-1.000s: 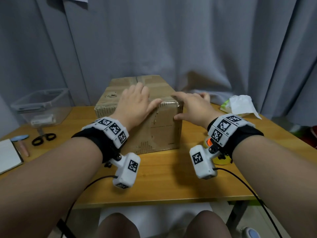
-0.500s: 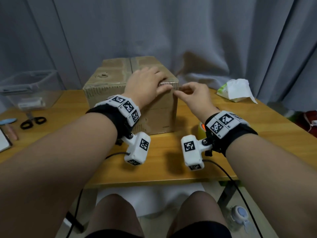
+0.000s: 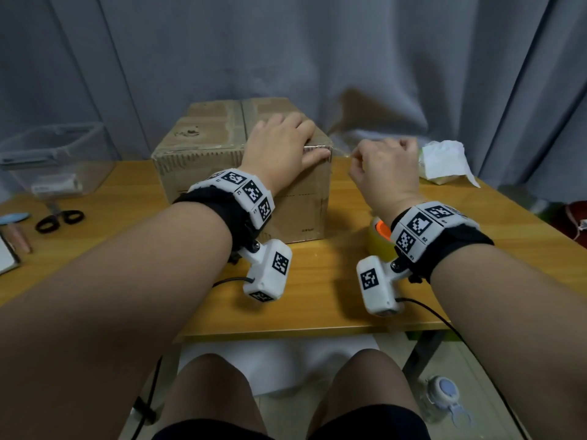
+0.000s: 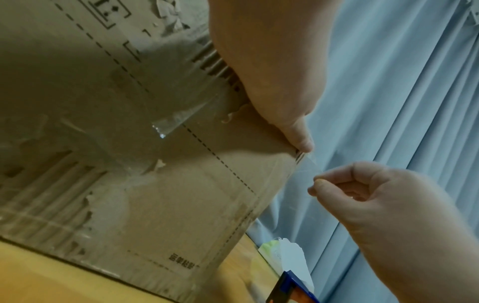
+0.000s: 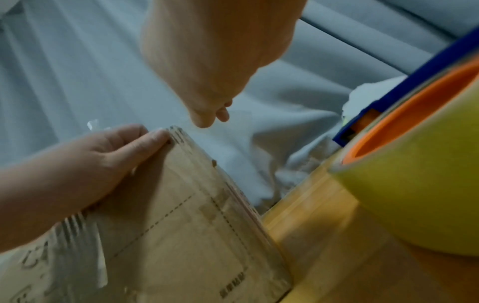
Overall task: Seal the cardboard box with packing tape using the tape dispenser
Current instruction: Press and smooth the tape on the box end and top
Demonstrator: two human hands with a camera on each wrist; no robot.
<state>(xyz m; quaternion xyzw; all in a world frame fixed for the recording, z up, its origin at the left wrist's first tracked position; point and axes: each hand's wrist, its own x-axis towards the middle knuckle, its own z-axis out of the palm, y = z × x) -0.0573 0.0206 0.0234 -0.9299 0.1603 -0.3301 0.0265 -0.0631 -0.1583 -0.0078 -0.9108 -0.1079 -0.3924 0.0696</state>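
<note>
The brown cardboard box (image 3: 222, 173) stands on the wooden table, its top flaps down. My left hand (image 3: 298, 138) lies flat on the box's near right top corner, fingers straight, thumb along the front edge (image 5: 145, 141). My right hand (image 3: 357, 155) is just right of that corner. It pinches a thin strip of clear tape (image 4: 308, 166) that runs from the corner to its thumb and forefinger. The tape dispenser (image 3: 379, 236), a yellowish roll on an orange core in a blue frame (image 5: 414, 82), sits on the table under my right wrist.
A clear plastic bin (image 3: 54, 154) stands at the table's far left, with black scissors (image 3: 58, 220) and a notebook (image 3: 6, 255) in front of it. Crumpled white paper (image 3: 444, 163) lies at the back right. Grey curtain hangs close behind the box.
My right hand has left the box's corner and moved right, with the clear tape strip now stretched between corner and fingers. My left hand has stayed on the corner.
</note>
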